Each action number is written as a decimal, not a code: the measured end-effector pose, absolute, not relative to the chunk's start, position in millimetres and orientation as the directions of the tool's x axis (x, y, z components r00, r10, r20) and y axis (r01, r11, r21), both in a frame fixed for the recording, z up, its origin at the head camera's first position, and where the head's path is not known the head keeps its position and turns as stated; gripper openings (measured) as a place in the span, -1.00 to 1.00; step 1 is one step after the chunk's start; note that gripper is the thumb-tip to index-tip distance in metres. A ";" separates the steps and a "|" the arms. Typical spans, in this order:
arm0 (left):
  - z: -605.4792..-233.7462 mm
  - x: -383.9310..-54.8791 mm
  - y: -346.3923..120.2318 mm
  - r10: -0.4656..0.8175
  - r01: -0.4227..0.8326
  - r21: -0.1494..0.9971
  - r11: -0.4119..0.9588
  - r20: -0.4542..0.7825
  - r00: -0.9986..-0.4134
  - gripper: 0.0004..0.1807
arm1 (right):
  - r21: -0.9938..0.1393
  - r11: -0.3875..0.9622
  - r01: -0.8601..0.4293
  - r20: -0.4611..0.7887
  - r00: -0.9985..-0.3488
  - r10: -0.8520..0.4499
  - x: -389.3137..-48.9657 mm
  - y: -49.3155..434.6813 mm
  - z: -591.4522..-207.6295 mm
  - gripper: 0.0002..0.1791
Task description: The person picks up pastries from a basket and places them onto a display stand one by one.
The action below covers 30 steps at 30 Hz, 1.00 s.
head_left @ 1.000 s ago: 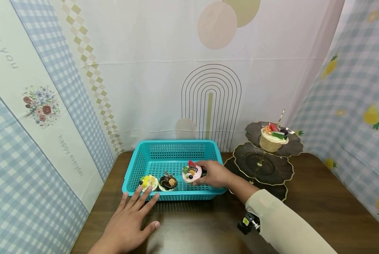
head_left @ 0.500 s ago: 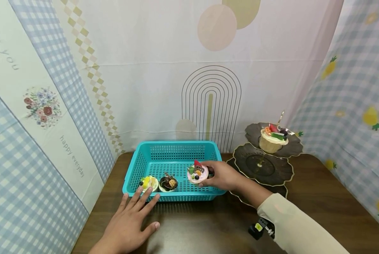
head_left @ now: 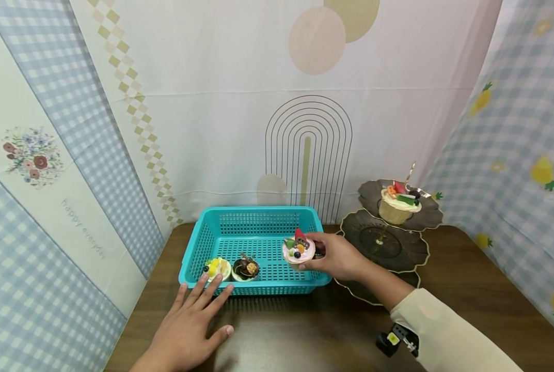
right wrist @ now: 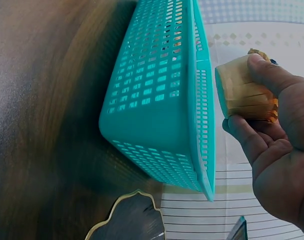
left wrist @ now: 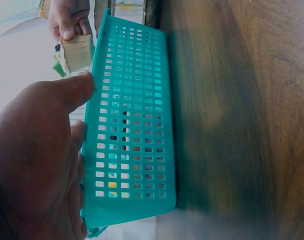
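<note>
Patterned cloth [head_left: 211,144] backs a brown wooden table [head_left: 281,330]. The right hand [head_left: 336,257] pinches a pink-topped cupcake [head_left: 298,251] between thumb and fingers, above the right part of a turquoise basket [head_left: 281,289]. The left hand [head_left: 189,324], well apart, lies with fingers spread over the near rim, near a yellow-topped cupcake [head_left: 218,266].

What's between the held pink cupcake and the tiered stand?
Just the teal basket's right-end rim; the right hand appears to hold the pink cupcake above rim height. Nothing else visible blocks the way to the tiered stand.
</note>
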<state>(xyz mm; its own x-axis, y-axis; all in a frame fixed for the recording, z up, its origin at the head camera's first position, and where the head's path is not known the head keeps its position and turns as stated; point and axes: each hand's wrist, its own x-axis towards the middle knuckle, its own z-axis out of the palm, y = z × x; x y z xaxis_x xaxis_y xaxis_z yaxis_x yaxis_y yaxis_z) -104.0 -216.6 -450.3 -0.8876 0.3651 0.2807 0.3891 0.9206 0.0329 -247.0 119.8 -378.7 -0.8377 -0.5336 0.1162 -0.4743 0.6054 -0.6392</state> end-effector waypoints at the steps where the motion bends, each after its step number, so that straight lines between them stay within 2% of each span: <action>1: -450.2 -104.1 -216.7 0.367 0.390 0.031 0.920 0.283 -0.886 -0.23 | -0.646 0.603 -0.468 0.117 -0.842 -0.527 -246.5 121.3 -378.2 -0.12; 13: -448.7 -105.9 -217.4 0.349 0.369 0.045 0.928 0.236 -0.907 -0.21 | -0.674 0.593 -0.441 0.150 -0.867 -0.475 -242.8 139.8 -369.7 -0.12; 24: -449.1 -104.5 -218.1 0.367 0.390 0.037 0.920 0.264 -0.892 -0.22 | -0.692 0.588 -0.419 0.146 -0.879 -0.455 -239.7 157.9 -365.0 -0.09; 30: -449.3 -104.7 -218.3 0.363 0.389 0.046 0.920 0.269 -0.892 -0.22 | -0.666 0.617 -0.418 0.156 -0.888 -0.433 -239.8 170.1 -364.6 -0.05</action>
<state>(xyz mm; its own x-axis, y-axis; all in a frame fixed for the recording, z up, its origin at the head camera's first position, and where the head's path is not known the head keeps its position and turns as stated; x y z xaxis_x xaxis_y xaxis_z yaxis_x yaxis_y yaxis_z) -104.7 -218.3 -449.3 -0.8920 0.3631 0.2693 0.3885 0.9203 0.0462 -239.8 170.1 -364.6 -0.8877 -0.4334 0.1557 -0.4182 0.6172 -0.6664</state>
